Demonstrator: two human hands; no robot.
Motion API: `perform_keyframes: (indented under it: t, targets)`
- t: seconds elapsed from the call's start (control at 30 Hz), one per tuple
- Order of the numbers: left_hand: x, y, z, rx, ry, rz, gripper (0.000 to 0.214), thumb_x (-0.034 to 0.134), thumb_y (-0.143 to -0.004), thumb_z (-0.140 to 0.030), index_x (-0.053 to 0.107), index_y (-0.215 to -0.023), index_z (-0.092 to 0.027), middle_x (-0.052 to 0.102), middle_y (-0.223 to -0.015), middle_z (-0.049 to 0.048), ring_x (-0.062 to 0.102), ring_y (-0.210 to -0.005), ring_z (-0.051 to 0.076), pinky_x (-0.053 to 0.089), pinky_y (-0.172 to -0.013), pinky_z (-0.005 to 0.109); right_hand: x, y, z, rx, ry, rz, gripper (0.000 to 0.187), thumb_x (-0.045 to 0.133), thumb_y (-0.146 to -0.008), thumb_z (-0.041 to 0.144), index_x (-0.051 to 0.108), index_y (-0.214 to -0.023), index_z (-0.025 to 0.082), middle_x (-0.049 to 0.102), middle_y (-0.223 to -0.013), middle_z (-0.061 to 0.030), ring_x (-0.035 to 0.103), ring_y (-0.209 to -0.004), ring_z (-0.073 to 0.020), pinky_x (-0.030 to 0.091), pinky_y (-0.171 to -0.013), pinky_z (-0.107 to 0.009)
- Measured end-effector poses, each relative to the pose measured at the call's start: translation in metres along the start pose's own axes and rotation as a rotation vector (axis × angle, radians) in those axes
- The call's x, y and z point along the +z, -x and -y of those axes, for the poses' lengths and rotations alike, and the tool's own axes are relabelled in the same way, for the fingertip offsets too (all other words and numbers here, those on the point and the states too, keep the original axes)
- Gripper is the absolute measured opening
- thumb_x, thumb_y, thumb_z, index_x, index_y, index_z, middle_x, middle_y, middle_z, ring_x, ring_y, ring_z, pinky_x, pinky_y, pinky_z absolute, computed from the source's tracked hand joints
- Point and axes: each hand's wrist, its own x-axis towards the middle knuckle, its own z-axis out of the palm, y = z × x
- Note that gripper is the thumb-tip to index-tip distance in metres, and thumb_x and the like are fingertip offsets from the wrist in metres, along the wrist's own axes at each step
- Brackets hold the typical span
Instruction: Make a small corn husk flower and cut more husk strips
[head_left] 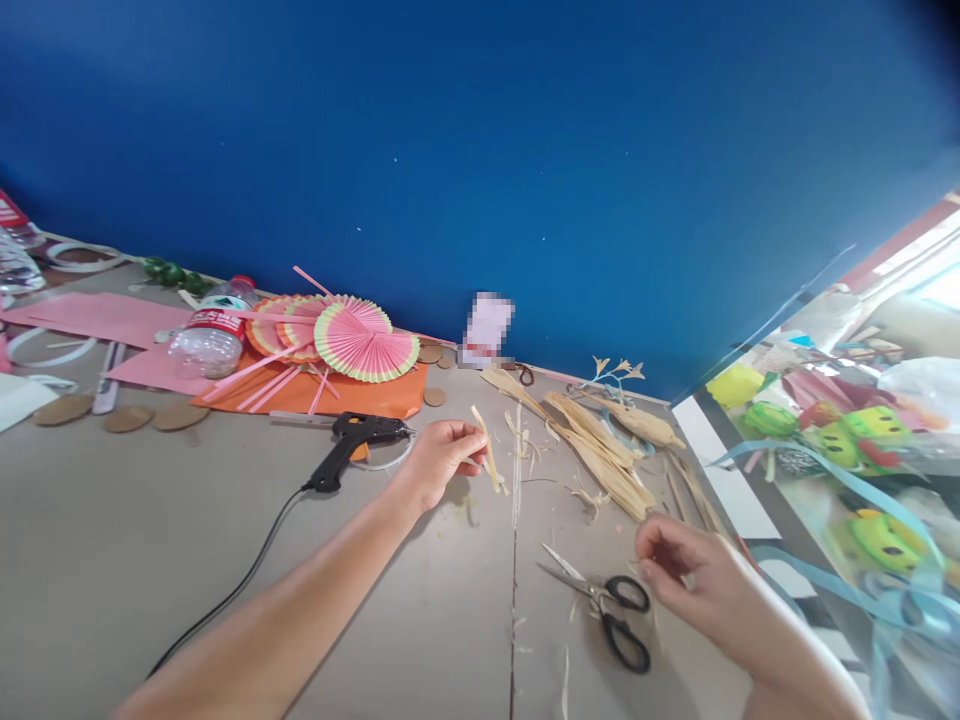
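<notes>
My left hand (448,462) pinches a narrow strip of dried corn husk (489,458) upright between thumb and fingers, above the middle of the table. My right hand (686,575) is closed with its fingertips together; what they hold, if anything, is too small to make out. Just left of that hand lie scissors (596,592) with black handles, blades parted. Beyond it is a pile of dried corn husks (600,450). Thin husk scraps (531,445) are scattered between my hands. A black glue gun (352,445) lies to the left of my left hand.
Pink paper fans (367,340) rest on orange paper (405,393) at the back left, near a plastic bottle (214,330) and cardboard discs (180,416). A blue wall (480,180) bounds the back. Blue ribbon (847,595) and colourful crafts (862,440) are at the right.
</notes>
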Motion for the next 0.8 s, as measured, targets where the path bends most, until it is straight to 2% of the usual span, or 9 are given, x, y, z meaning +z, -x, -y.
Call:
perform_keyframes:
  t: [0.1, 0.13, 0.23, 0.3, 0.37, 0.47, 0.53, 0.63, 0.8]
  targets:
    - [0.002, 0.001, 0.000, -0.011, -0.003, 0.004, 0.019, 0.061, -0.062, -0.030, 0.054, -0.059, -0.013, 0.053, -0.059, 0.0008, 0.049, -0.058, 0.009, 0.042, -0.050, 0.019, 0.000, 0.004, -0.035, 0.228, 0.277, -0.047, 0.010, 0.048, -0.067, 0.022, 0.056, -0.061, 0.021, 0.054, -0.050, 0.0020, 0.046, -0.045, -0.0125, 0.031, -0.046, -0.022]
    - [0.002, 0.002, 0.000, -0.014, -0.002, 0.012, 0.019, 0.061, -0.062, -0.030, 0.054, -0.059, -0.013, 0.053, -0.059, 0.0006, 0.049, -0.058, 0.009, 0.042, -0.050, 0.019, 0.001, 0.004, -0.041, 0.279, 0.319, -0.075, 0.011, 0.051, -0.066, 0.026, 0.060, -0.062, 0.022, 0.059, -0.056, -0.0002, 0.050, -0.048, -0.0142, 0.032, -0.047, -0.023]
    - [0.004, 0.003, 0.001, -0.009, -0.007, 0.031, 0.018, 0.061, -0.062, -0.030, 0.053, -0.060, -0.014, 0.053, -0.059, -0.0003, 0.049, -0.058, 0.009, 0.041, -0.050, 0.019, 0.008, -0.003, -0.032, 0.282, 0.315, -0.211, 0.021, 0.052, -0.069, 0.039, 0.066, -0.075, 0.024, 0.067, -0.078, -0.0047, 0.057, -0.059, -0.0183, 0.037, -0.053, -0.026]
    - [0.006, 0.004, 0.002, -0.007, -0.024, 0.032, 0.018, 0.060, -0.062, -0.030, 0.053, -0.060, -0.014, 0.053, -0.058, -0.0011, 0.049, -0.057, 0.009, 0.041, -0.050, 0.019, 0.019, -0.014, -0.006, 0.195, 0.162, -0.277, 0.026, 0.046, -0.075, 0.041, 0.064, -0.077, 0.022, 0.064, -0.066, -0.0034, 0.052, -0.050, -0.0152, 0.037, -0.051, -0.026]
    - [0.008, 0.006, 0.002, -0.005, -0.049, 0.038, 0.018, 0.060, -0.062, -0.030, 0.053, -0.060, -0.014, 0.053, -0.058, -0.0013, 0.049, -0.056, 0.008, 0.040, -0.050, 0.019, 0.032, -0.030, 0.024, 0.082, -0.034, -0.254, 0.025, 0.047, -0.076, 0.040, 0.062, -0.077, 0.020, 0.059, -0.057, -0.0016, 0.048, -0.046, -0.0135, 0.036, -0.047, -0.024]
    - [0.010, 0.007, 0.002, 0.011, -0.092, 0.067, 0.016, 0.059, -0.063, -0.028, 0.054, -0.060, -0.013, 0.055, -0.059, -0.0006, 0.049, -0.056, 0.008, 0.040, -0.051, 0.018, 0.055, -0.059, 0.055, 0.018, -0.284, -0.167, 0.021, 0.053, -0.073, 0.037, 0.057, -0.084, 0.020, 0.061, -0.068, -0.0014, 0.044, -0.045, -0.0106, 0.034, -0.044, -0.023]
    - [0.012, 0.008, 0.002, 0.022, -0.108, 0.078, 0.014, 0.059, -0.063, -0.027, 0.055, -0.061, -0.013, 0.055, -0.059, -0.0007, 0.049, -0.056, 0.008, 0.040, -0.051, 0.018, 0.067, -0.077, 0.061, -0.008, -0.428, -0.149, 0.023, 0.058, -0.068, 0.036, 0.054, -0.084, 0.020, 0.062, -0.073, -0.0014, 0.043, -0.046, -0.0094, 0.035, -0.044, -0.022]
    - [0.012, 0.008, 0.001, 0.027, -0.094, 0.068, 0.011, 0.058, -0.061, -0.024, 0.054, -0.060, -0.014, 0.053, -0.058, -0.0023, 0.049, -0.054, 0.008, 0.041, -0.049, 0.019, 0.080, -0.095, 0.060, 0.018, -0.585, -0.074, 0.016, 0.056, -0.068, 0.033, 0.053, -0.070, 0.018, 0.058, -0.060, 0.0007, 0.040, -0.042, -0.0077, 0.032, -0.040, -0.021]
    - [0.011, 0.006, 0.003, 0.022, -0.019, 0.051, 0.010, 0.055, -0.061, -0.023, 0.052, -0.057, -0.015, 0.051, -0.055, -0.0029, 0.048, -0.053, 0.008, 0.040, -0.046, 0.018, 0.093, -0.100, 0.059, 0.088, -0.768, -0.004, 0.010, 0.053, -0.065, 0.025, 0.050, -0.061, 0.017, 0.053, -0.048, 0.0038, 0.034, -0.034, -0.0044, 0.026, -0.035, -0.018]
